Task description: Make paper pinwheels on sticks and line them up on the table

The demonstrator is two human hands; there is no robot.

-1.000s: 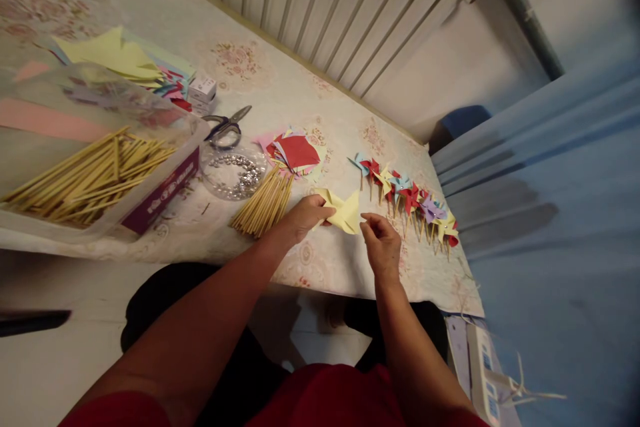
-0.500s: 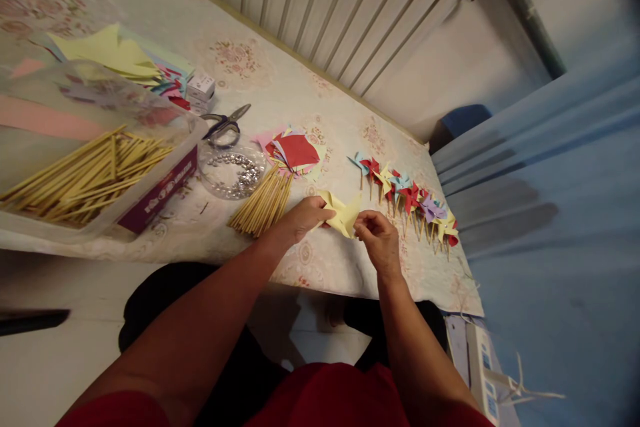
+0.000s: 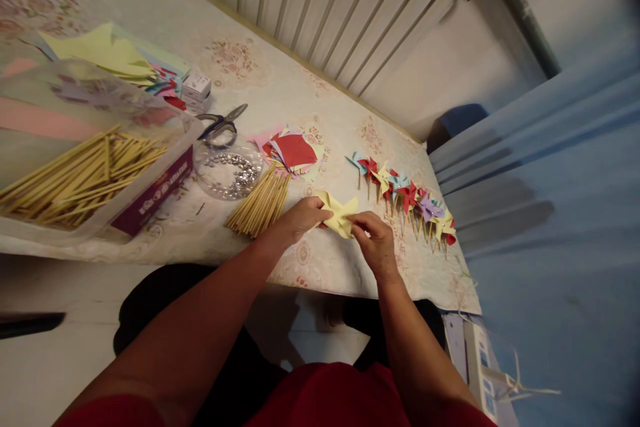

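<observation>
Low over the front of the table, a yellow paper pinwheel (image 3: 340, 212) with curled blades is held between my two hands. The fingers and thumb of my left hand (image 3: 305, 215) close on its left side. My right hand (image 3: 376, 240) pinches its right edge, with the fingertips pressed together on the paper. A small red patch shows under the pinwheel by my left fingers; I cannot make out what it is. Left of my hands lies a bundle of thin wooden sticks (image 3: 261, 203), with a stack of coloured paper pieces (image 3: 296, 149) just behind.
Several small pinwheels on sticks (image 3: 409, 197) lie in a row at right. Leftward are a clear dish (image 3: 213, 192) of small metal pieces, scissors (image 3: 225, 125), small boxes (image 3: 197, 85), paper sheets (image 3: 100, 50) and a plastic bin (image 3: 155, 195) of sticks. A blue curtain (image 3: 545, 200) hangs at right.
My right hand has moved slightly left, and its fingertips now press on the pinwheel's right edge. My left hand keeps its hold. The whole view has shifted a little.
</observation>
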